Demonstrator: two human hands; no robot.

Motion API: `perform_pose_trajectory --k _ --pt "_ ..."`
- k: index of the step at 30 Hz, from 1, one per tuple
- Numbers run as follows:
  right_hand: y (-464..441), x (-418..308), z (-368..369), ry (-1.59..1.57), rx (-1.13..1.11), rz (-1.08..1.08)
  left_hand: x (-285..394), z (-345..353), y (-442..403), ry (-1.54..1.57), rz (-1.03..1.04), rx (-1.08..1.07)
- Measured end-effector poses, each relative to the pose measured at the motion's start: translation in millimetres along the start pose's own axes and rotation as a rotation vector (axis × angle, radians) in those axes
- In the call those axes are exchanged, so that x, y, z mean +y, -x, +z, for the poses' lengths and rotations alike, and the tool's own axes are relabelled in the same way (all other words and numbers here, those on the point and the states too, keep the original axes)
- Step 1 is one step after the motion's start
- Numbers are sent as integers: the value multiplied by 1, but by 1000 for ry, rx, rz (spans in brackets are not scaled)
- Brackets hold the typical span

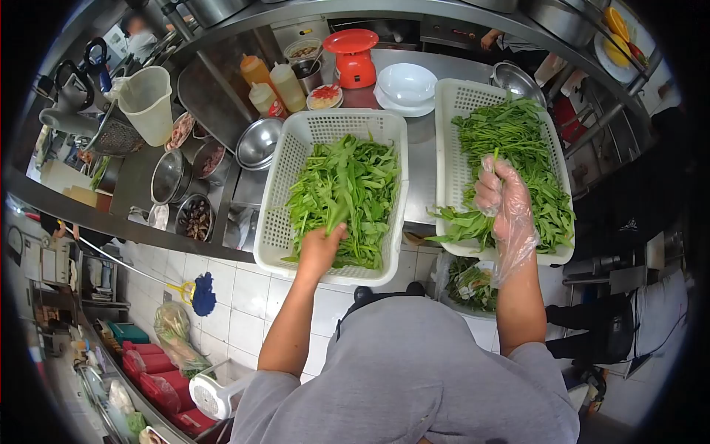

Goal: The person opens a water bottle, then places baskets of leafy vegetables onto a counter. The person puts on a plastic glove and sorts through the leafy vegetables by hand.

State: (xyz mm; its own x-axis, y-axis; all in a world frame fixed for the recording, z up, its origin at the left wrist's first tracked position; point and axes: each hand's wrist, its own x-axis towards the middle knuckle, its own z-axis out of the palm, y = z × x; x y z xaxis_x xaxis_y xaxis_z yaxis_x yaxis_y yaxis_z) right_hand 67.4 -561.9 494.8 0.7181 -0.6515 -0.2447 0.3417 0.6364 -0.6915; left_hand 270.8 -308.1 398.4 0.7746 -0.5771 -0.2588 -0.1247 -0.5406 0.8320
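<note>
My bare left hand [320, 250] is closed round some green leaves at the near side of the left white basket [268, 214]. Leafy greens [362, 185] fill much of that basket. In a clear plastic glove, my right hand [503, 196] is closed on a green stem [496, 154], whose tip pokes out above the fingers. It is over the right white basket [449, 140], where long-stemmed greens [506, 133] lie heaped. Some leaves [470, 224] hang over that basket's left edge, beside my right wrist.
A red scale [353, 63], white bowls [407, 85], sauce bottles [287, 87] and a metal bowl [259, 142] stand behind the baskets. Below the right basket is a bin of greens [473, 285]. A blue mop [203, 294] is on the floor at left. Other people are partly visible.
</note>
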Motion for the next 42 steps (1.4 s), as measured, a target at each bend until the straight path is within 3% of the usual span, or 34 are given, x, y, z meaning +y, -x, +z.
perform_pose_trajectory --k 5,13,15,16,18,19,21,22,23,25,29,33,37,39,42 --pt "5 4 2 -7 -110 31 15 12 11 -671 126 -90" --pt "11 24 8 4 -161 102 0 30 -15 -797 79 -78" --pt "18 30 15 9 -144 119 -13 23 -20 -443 282 52" --pt "23 33 19 104 -142 127 -19 17 -25 -445 283 55" --pt "35 33 26 266 -239 128 1 -4 -22 305 -120 -268" --pt "39 34 31 267 -245 129 11 -10 -15 306 -119 -262" --pt "45 44 49 669 -263 62 28 -22 -4 602 -188 -313" --pt "44 56 53 768 -298 -109 30 -25 -2 613 -158 -339" --pt "40 63 55 768 -302 -111 31 -26 1 614 -155 -335" --pt "34 71 59 1245 -547 -541 33 -23 7 725 -140 -346" --pt "27 93 64 1598 -573 -600 29 -20 13 821 -120 -320" --pt "12 113 68 1581 -655 -695 20 -22 14 996 -59 -375" --pt "3 129 80 1620 -736 -588 18 -23 17 1087 -24 -324" --pt "-5 136 79 1629 -778 -677 18 -29 20 1030 -25 -314" --pt "-10 133 84 1636 -847 -623 22 -32 25 936 -38 -283"
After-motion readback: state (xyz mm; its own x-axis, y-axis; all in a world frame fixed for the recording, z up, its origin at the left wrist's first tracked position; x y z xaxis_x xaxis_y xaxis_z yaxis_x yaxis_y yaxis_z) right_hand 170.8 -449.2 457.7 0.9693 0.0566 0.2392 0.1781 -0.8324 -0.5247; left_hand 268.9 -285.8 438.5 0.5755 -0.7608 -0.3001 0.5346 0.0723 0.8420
